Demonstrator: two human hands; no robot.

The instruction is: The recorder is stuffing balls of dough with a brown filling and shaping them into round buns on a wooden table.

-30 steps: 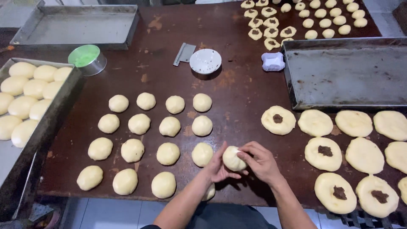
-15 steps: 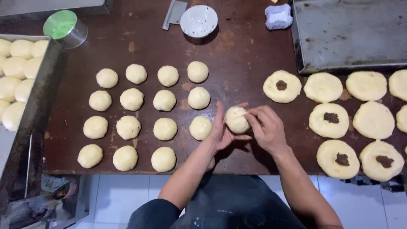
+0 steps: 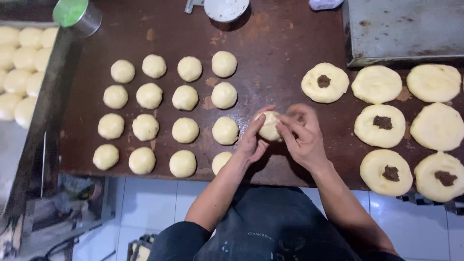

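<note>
— Dough ball (image 3: 268, 126): where is it?
— I see it pinched between both hands, left hand (image 3: 253, 140) cupping one side, right hand (image 3: 302, 137) gripping the other, above the table (image 3: 275, 43).
— And nearby?
— Rows of dough balls (image 3: 171, 111) left of them, flattened discs (image 3: 382, 125) to the right.

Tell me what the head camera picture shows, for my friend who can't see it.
Two bare hands, left hand and right hand, cup a dough ball over a dark brown table. Rows of round dough balls lie to the left, and flattened dough discs, some with brown filling, to the right.
</note>
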